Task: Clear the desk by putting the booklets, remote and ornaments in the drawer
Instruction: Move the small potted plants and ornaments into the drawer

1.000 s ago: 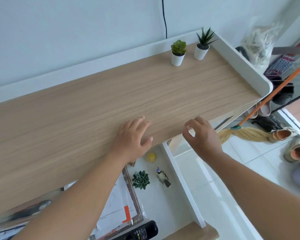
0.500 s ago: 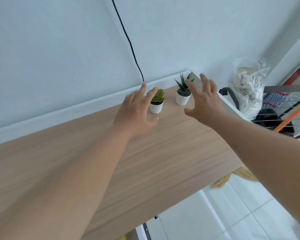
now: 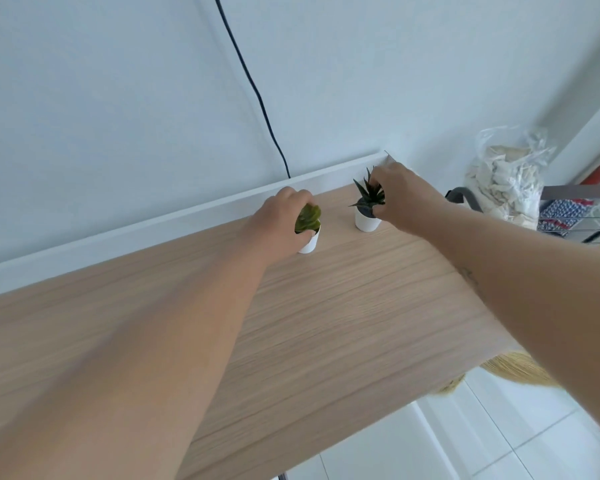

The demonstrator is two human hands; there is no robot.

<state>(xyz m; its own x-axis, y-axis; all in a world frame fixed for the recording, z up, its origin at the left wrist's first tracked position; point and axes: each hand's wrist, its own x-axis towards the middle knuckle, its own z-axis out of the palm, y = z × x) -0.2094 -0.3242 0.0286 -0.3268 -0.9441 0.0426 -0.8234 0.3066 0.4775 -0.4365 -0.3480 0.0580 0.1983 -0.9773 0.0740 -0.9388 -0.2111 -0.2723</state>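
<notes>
Both bare forearms reach across the wooden desk top [image 3: 326, 323] from the near edge toward its far right corner. The left hand [image 3: 278, 223] is wrapped around the light green succulent [image 3: 307, 218] in its small white pot, fingers curled over the far side and thumb on the near side; the pot seems to stand on the desk, though its base is partly hidden. Just to the right, the right hand [image 3: 404, 194] pinches the dark spiky plant [image 3: 368, 197] at the rim of its white pot, fingers closed among the leaves. Behind them runs the desk's white back rail [image 3: 187, 216], with a black cable [image 3: 257, 95] hanging down the wall.
</notes>
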